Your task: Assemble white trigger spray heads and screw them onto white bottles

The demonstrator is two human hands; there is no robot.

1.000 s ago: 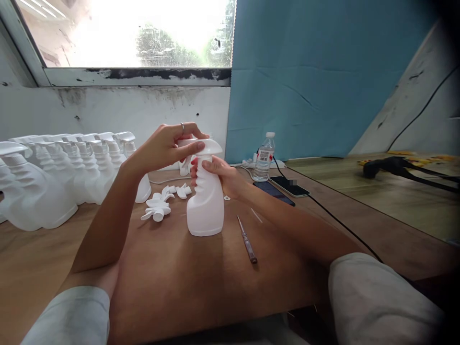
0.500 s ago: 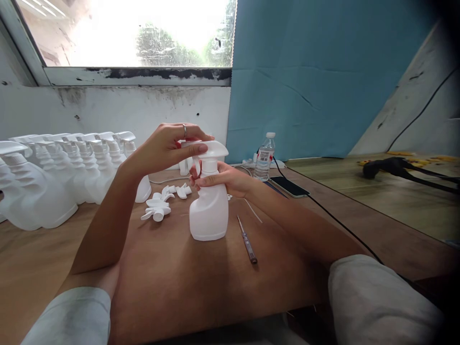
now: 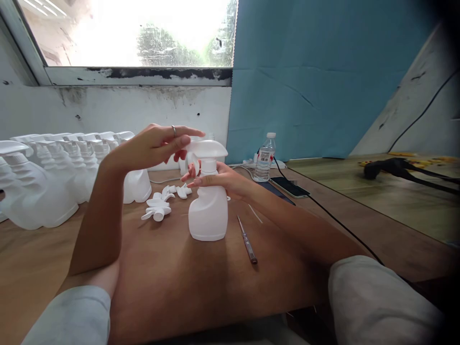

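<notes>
A white spray bottle [image 3: 208,215] stands upright on the brown table in front of me, its trigger head [image 3: 208,148] on top. My right hand [image 3: 230,181] is around the bottle's neck from the right, thumb across the front and fingertips showing at the left under the trigger. At the left end of the head is my left hand [image 3: 161,143], wearing a ring. Its index finger is stretched out and the thumb lies apart from it, at the head's edge; nothing is held between them.
White trigger parts [image 3: 158,208] lie left of the bottle, a small screwdriver [image 3: 247,242] right of it. Several white spray bottles [image 3: 68,177] stand in rows at the left. Behind my right arm are a water bottle [image 3: 265,158], a phone [image 3: 290,187] and a black cable [image 3: 334,223].
My left hand has loosened from the top of the spray head and drawn back to the left. My right hand's fingers have opened slightly at the neck. The bottle has barely moved.
</notes>
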